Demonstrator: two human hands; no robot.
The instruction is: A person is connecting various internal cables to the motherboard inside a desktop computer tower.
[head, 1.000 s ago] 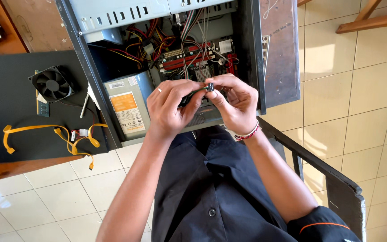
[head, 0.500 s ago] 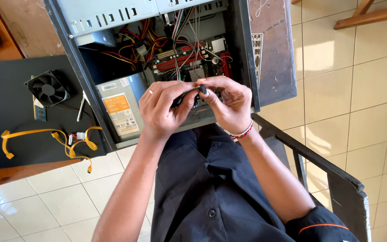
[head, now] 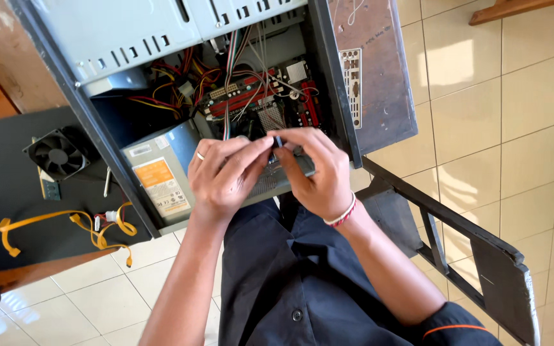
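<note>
Both hands pinch a small dark connector [head: 278, 140] over the open computer case [head: 161, 38], left hand [head: 226, 170] and right hand [head: 315, 170] in narrow grip, apparently mid-fitting; next calls for careful alignment.

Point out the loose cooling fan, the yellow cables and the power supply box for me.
cooling fan [head: 57, 154], head view, on its hub.
yellow cables [head: 46, 220], head view, on the long flat run.
power supply box [head: 161, 173], head view, on its orange label.

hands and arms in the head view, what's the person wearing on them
The left hand wears a thin silver ring on one finger. The right hand has a red and white beaded bracelet at the wrist. Both forearms are bare; a dark short sleeve with an orange stripe shows at the right upper arm.
</note>
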